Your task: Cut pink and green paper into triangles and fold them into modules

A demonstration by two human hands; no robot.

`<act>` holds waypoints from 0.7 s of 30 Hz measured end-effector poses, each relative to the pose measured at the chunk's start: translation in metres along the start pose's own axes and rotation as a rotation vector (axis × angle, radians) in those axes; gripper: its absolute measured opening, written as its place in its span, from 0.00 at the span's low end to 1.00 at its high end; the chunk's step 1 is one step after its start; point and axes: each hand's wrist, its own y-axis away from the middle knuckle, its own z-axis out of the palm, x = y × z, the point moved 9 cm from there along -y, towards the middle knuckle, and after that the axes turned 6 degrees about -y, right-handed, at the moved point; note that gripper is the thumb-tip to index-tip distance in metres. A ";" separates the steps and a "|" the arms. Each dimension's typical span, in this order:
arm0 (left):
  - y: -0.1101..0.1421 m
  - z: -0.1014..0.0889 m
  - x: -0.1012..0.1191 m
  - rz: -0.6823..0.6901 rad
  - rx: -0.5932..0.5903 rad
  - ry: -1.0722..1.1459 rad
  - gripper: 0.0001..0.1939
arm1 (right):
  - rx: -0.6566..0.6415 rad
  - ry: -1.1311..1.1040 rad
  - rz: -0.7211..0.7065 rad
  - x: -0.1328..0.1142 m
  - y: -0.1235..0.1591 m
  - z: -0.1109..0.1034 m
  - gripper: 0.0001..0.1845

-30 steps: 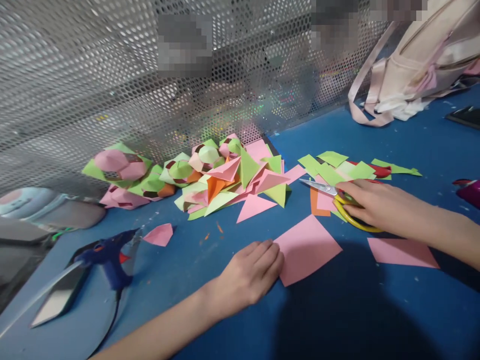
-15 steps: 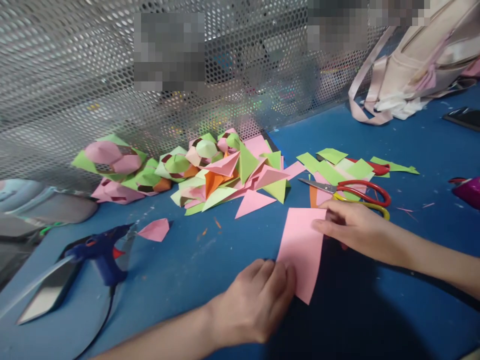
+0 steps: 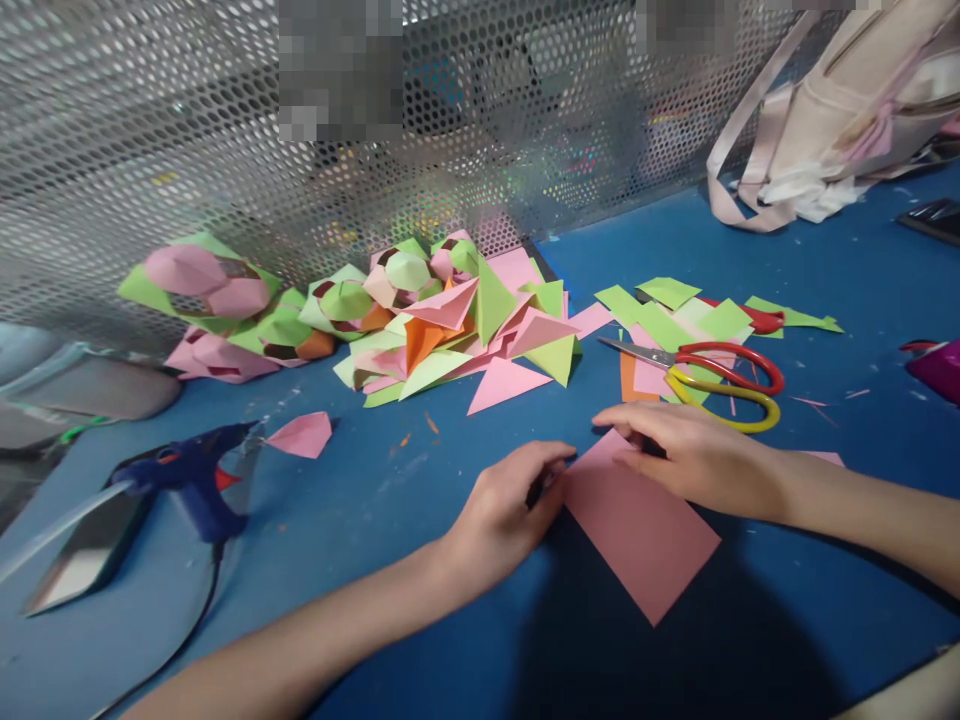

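A rectangular sheet of pink paper (image 3: 645, 540) lies slanted on the blue table, one corner pointing toward me. My left hand (image 3: 517, 500) pinches its left corner between thumb and curled fingers. At the upper right edge, my right hand (image 3: 675, 450) has its thumb on the sheet and its index finger bent over the top corner; the other fingers are partly hidden. Just beyond the right hand lie scissors (image 3: 697, 365) with one red and one yellow handle, blades apart. Folded pink, green and orange paper pieces (image 3: 480, 330) are heaped farther back.
Joined paper shapes (image 3: 225, 310) stand along the perforated metal screen (image 3: 225, 130). A blue glue gun (image 3: 187, 480) with its cord lies at left, near a single pink piece (image 3: 301, 436). Green offcuts (image 3: 675, 310) lie behind the scissors. A pale bag (image 3: 832, 130) stands at back right.
The pink sheet has turned from upright to slanted and lies lower on the table. My left hand has moved up to its left corner. Another pink piece now shows beyond my right forearm.
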 end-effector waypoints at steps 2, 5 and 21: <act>0.002 -0.001 0.000 0.006 0.035 -0.014 0.12 | 0.089 -0.026 0.042 0.006 0.000 -0.002 0.18; 0.002 -0.002 0.002 0.039 0.049 -0.057 0.11 | 0.150 -0.088 0.065 0.009 0.000 -0.001 0.12; -0.006 -0.010 -0.019 0.090 -0.138 -0.029 0.08 | -0.014 0.231 -0.738 -0.055 0.033 0.036 0.06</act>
